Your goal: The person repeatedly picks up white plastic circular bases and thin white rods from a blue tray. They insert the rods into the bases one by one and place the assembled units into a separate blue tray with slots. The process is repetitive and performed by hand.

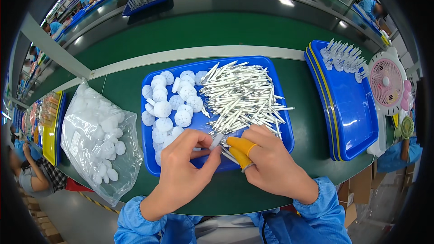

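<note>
My left hand [186, 165] pinches a small translucent white disc [216, 141], seen nearly edge-on. Close against it, my right hand [278, 160], with yellow finger covers on two fingers, grips several thin white sticks [229, 154] with grey tips. The tips meet the disc or nearly so; fingers hide the exact contact. Both hands are over the near edge of a blue tray [146, 151]. In its left half lie loose round white discs [183, 118] with small slots. A heap of white pen-like sticks [239, 95] fills the right half.
A clear plastic bag [99, 140] of white discs lies left of the tray. At right, stacked blue and yellow trays [346, 117] hold upright disc-and-stick pieces [341, 56]. A pink-and-white fan [386, 81] stands beyond them. Co-workers sit along the lines around the green table [122, 77].
</note>
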`<state>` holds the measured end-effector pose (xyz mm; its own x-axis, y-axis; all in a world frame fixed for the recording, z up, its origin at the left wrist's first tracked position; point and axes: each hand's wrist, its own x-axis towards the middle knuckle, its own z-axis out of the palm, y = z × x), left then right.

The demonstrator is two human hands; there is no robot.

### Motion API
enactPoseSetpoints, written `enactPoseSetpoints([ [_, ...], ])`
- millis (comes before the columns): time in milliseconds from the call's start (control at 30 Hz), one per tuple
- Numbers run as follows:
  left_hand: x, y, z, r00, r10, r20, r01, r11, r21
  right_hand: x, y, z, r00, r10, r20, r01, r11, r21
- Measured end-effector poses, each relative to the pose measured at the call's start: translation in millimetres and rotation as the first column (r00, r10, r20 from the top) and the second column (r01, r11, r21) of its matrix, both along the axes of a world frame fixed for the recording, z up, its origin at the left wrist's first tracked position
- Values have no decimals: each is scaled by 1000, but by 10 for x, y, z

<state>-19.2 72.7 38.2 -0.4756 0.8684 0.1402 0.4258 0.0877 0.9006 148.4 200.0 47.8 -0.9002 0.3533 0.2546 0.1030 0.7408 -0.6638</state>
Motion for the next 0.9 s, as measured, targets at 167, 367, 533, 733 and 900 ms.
enactPoseSetpoints([
  [167,9,0,-6,996,-31,-78,33,999,29,-26,-61,-46,999,-18,-50,20,999,35],
  [367,29,-27,-10,985,-29,-170,40,997,62,-12,-128,-66,993,-68,-93,58,993,-104],
  [533,49,-66,-53,975,-45,-217,58,997,55,-44,-160,-127,983,-115,-144,100,989,-107],
  [733,54,-72,-65,973,-61,-224,70,997,35,-101,-191,-160,966,-178,-189,164,982,-90],
  [900,39,-48,73,963,-5,269,2,1000,10,-21,-108,-10,966,-173,-194,140,975,-174],
])
